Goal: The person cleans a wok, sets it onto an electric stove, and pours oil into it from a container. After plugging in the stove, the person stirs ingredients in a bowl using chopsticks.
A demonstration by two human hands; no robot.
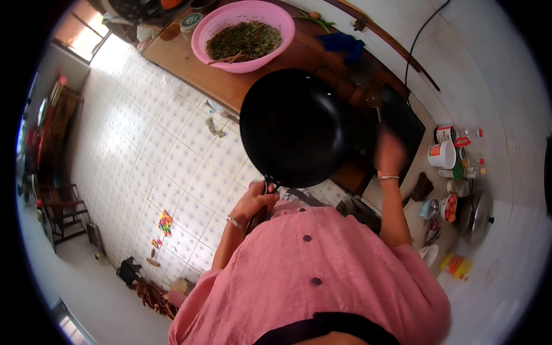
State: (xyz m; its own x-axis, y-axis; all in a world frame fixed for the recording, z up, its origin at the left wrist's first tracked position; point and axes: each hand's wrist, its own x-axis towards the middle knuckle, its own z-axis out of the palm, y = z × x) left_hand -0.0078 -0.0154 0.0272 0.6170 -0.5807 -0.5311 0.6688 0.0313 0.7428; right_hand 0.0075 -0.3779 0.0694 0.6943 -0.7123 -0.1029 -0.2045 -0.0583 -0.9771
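Note:
My left hand (256, 201) is closed round the small loop handle of a large black wok (293, 129). The wok is tilted beside the wooden counter, partly over the tiled floor, and its dark inside shows no food. My right hand (390, 152), blurred by motion, is closed on a metal utensil (378, 112) over the dark cooktop (411, 129), right of the wok. The utensil's far end is hard to make out.
A pink basin (244, 68) of chopped greens stands on the wooden counter (172, 50), near a lidded jar (190, 22) and a blue cloth (343, 46). Bottles, a white tub (441, 154), bowls and a pot lid (478, 217) are on the right. A wooden chair (60, 207) stands far left.

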